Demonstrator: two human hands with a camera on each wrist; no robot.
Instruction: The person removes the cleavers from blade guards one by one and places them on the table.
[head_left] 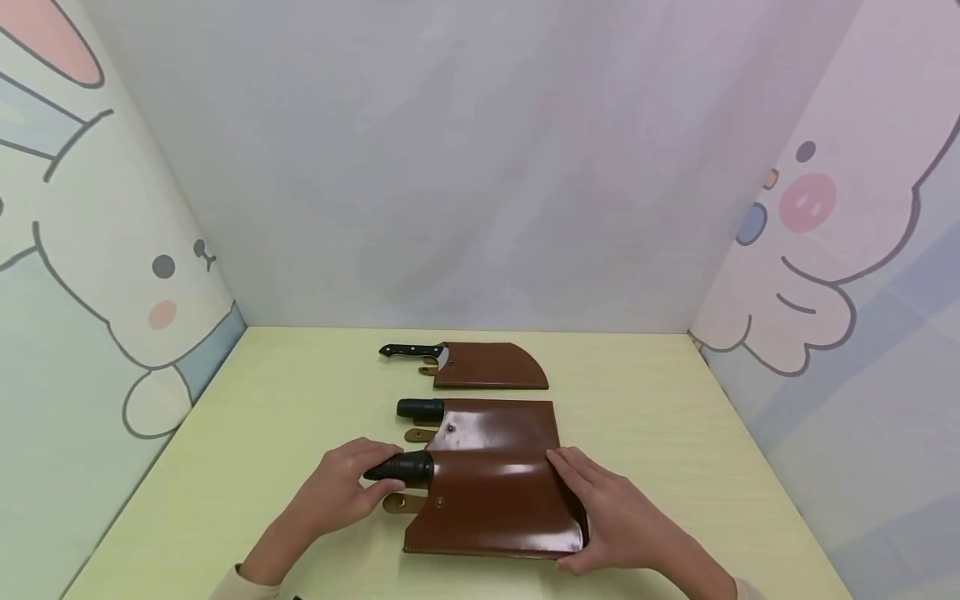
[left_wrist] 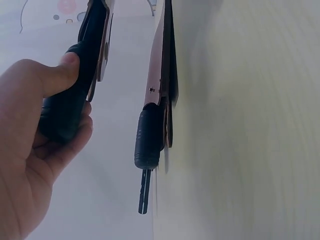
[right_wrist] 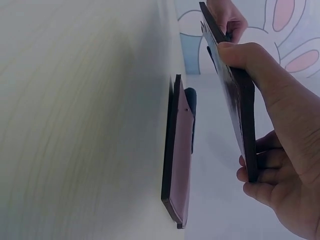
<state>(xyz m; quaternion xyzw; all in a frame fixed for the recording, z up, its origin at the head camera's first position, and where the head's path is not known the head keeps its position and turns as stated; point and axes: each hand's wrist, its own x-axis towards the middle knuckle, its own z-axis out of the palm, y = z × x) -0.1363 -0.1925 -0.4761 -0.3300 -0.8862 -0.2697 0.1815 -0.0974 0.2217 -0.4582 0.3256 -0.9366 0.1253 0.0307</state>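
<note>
Nearest the person, a sheathed cleaver (head_left: 495, 508) in glossy brown leather is held level above the table, as both wrist views show. My left hand (head_left: 341, 487) grips its black handle (head_left: 412, 469), with the thumb along one side in the left wrist view. At the sheath's other end, my right hand (head_left: 618, 517) grips the edge between thumb and fingers. A brown snap strap (head_left: 403, 503) sticks out below the handle. The blade is hidden inside the leather. Just behind lies a second sheathed cleaver (head_left: 498, 423) with a dark handle, partly covered by the held one.
Farther back on the pale yellow table (head_left: 300, 383) lies a third sheathed knife (head_left: 491, 365) with a curved end and a riveted black handle. A grey back wall (head_left: 465, 208) and side panels with cartoon animals (head_left: 810, 208) enclose the table.
</note>
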